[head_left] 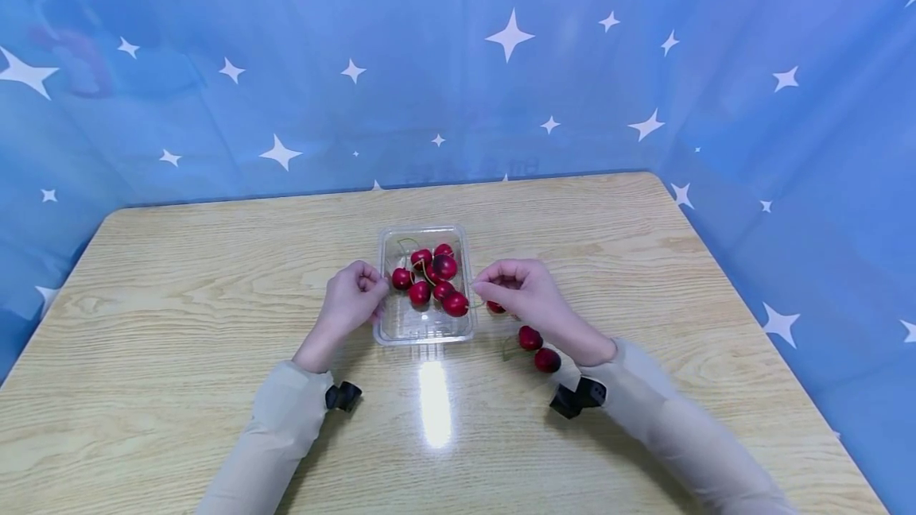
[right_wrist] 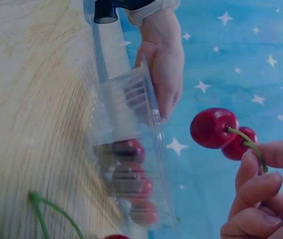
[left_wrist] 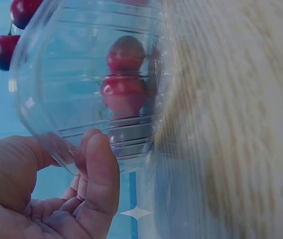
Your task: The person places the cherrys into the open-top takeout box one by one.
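A clear plastic box (head_left: 425,334) with several dark red cherries (head_left: 420,293) inside stands on the table. My left hand (head_left: 354,292) pinches the box's left rim between thumb and fingers; the left wrist view shows this left hand (left_wrist: 89,189) at the rim close up. Between thumb and fingers, my right hand (head_left: 525,292) grips the green stem (right_wrist: 251,142) of a cherry (right_wrist: 213,128). A second cherry (right_wrist: 239,144) hangs close behind it in the right wrist view. In the head view the held cherry (head_left: 455,304) is over the box's right side.
Two loose cherries (head_left: 538,348) lie on the wooden table (head_left: 215,276) near my right wrist, and another cherry (head_left: 495,307) is partly hidden under my right hand. A blue star-patterned curtain (head_left: 444,62) hangs behind the table and along its right side.
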A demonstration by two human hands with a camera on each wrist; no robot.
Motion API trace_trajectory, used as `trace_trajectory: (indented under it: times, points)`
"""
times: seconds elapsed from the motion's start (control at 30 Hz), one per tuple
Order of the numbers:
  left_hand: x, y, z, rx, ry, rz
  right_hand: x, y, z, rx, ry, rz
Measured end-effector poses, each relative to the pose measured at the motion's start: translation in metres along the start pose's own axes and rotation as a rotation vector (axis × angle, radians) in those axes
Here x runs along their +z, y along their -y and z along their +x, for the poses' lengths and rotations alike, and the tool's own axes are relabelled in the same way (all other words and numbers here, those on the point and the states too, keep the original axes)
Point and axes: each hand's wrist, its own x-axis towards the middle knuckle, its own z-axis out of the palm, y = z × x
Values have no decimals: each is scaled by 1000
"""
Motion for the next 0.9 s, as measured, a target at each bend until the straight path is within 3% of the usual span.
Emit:
trace_trajectory:
  times: [0.2,0.53,0.9]
  points:
    - [0,0,0,2,3,1,15,-4,9,-44,36,-38]
    - [0,0,1,0,3,-12,35,-4,22,-136,114,-235]
    - [-1,-1,0,-10,1,-9,49,-2,29,-132,157,-552]
